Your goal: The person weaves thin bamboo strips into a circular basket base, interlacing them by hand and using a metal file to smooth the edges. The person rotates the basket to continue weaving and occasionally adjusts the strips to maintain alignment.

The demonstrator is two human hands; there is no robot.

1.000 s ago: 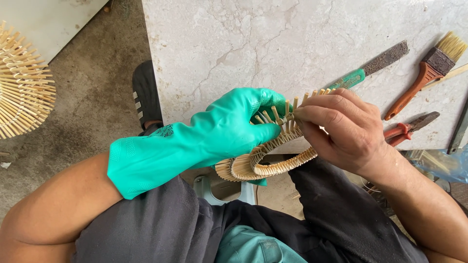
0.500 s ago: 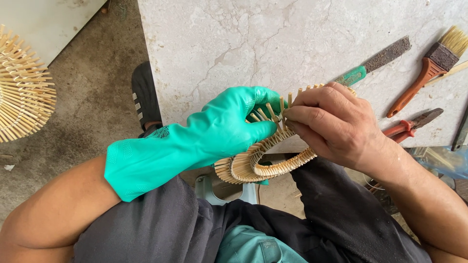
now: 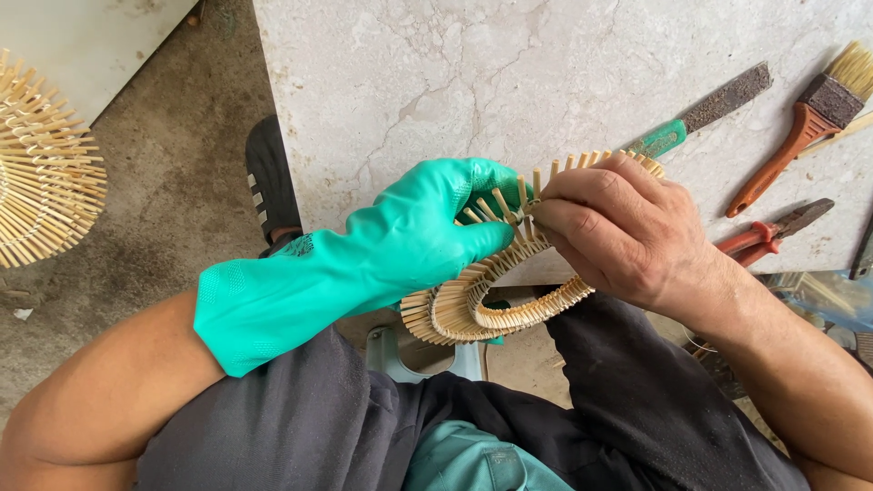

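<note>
My left hand [image 3: 400, 241], in a green rubber glove, grips a curved band of short bamboo sticks [image 3: 473, 305] held over my lap at the near edge of a marble slab [image 3: 436, 82]. The band bends into a loop with stick ends pointing outward. My bare right hand [image 3: 618, 227] pinches the sticks at the top of the band, fingertips touching the gloved fingers. Part of the band is hidden behind my right hand.
On the slab's right lie a green-handled file [image 3: 700, 114], a red-handled paintbrush [image 3: 809, 114] and red-handled pliers [image 3: 773, 232]. A round fan of bamboo sticks [image 3: 41, 164] sits on the concrete floor at left. A black shoe [image 3: 270, 182] rests by the slab's edge.
Both hands and the band have stayed nearly in place; my right fingers have shifted slightly left along the sticks toward the gloved fingers.
</note>
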